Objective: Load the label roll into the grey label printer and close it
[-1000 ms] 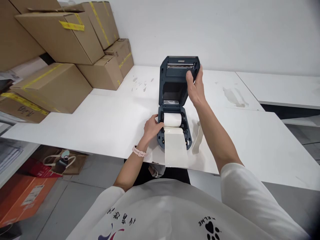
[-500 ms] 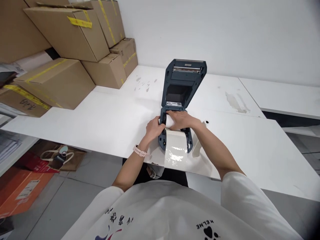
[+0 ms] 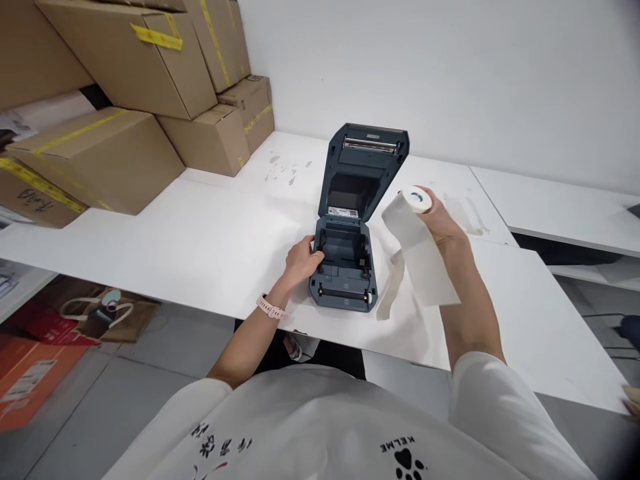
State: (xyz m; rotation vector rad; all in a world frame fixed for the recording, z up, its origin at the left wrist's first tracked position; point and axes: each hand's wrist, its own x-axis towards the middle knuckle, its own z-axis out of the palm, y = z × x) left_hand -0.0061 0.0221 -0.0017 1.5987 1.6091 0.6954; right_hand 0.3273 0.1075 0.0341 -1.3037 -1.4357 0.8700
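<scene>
A dark blue-grey label printer (image 3: 345, 275) stands on the white table, its lid (image 3: 367, 163) tipped up and back. The bay inside holds no roll. My left hand (image 3: 302, 260) grips the printer's left edge, thumb over the rim. To the right of the printer, my right hand (image 3: 441, 219) is closed around a white label roll (image 3: 414, 197). A long loose strip hangs from the roll toward the table's front. Another, narrower paper strip (image 3: 391, 293) lies curled beside the printer's right side.
Cardboard boxes (image 3: 125, 60) with yellow tape are stacked on the table's left end, against the wall. A white shelf unit (image 3: 575, 200) adjoins at the right. Below on the left are an orange box (image 3: 40, 380) and a paper bag (image 3: 143, 321).
My right hand has lifted the label roll out of the printer and carried it to the right, its strip trailing. My left hand stays at the printer's left edge.
</scene>
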